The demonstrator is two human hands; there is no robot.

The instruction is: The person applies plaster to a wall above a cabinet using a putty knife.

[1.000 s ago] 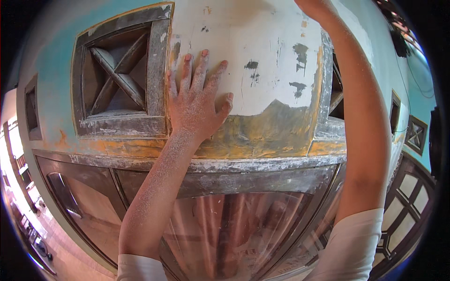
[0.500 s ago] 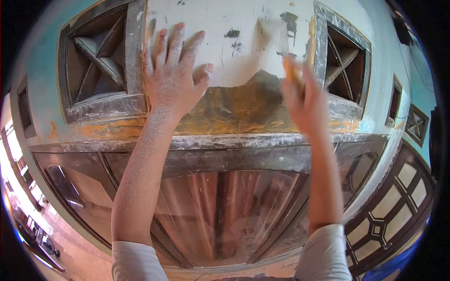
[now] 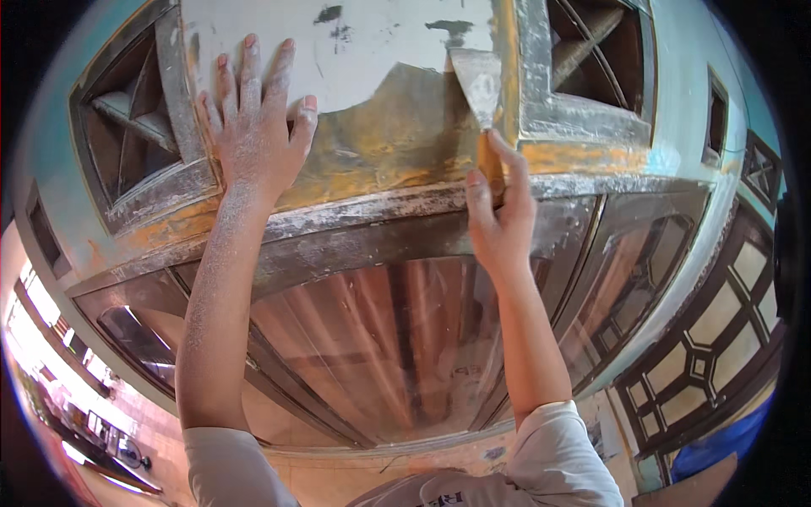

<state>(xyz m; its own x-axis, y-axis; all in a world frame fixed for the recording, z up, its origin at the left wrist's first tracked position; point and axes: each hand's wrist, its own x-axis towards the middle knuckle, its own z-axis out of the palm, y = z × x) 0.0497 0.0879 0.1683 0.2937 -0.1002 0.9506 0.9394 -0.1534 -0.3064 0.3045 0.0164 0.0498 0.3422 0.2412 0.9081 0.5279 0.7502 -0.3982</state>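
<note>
My left hand point(image 3: 258, 139) lies flat on the wall panel, fingers spread, dusted with pale powder down the forearm. My right hand point(image 3: 504, 215) grips the wooden handle of a putty knife point(image 3: 478, 83), its wide metal blade pointing up against the panel near the right edge. White paint point(image 3: 372, 51) covers the panel's upper part, with a few dark bare spots. Below an uneven border, the stripped brown-orange surface point(image 3: 380, 139) shows beneath and between my hands.
Framed vent openings with crossed bars flank the panel, one at left point(image 3: 135, 118) and one at right point(image 3: 596, 55). Under it runs a worn white ledge point(image 3: 363, 207) above dark-framed glass point(image 3: 397, 338). A dark door with pale panes point(image 3: 701, 363) stands at lower right.
My right hand and the putty knife have come down and left, and the blade now shows sharply instead of blurred. The view has tilted. My left hand remains on the panel.
</note>
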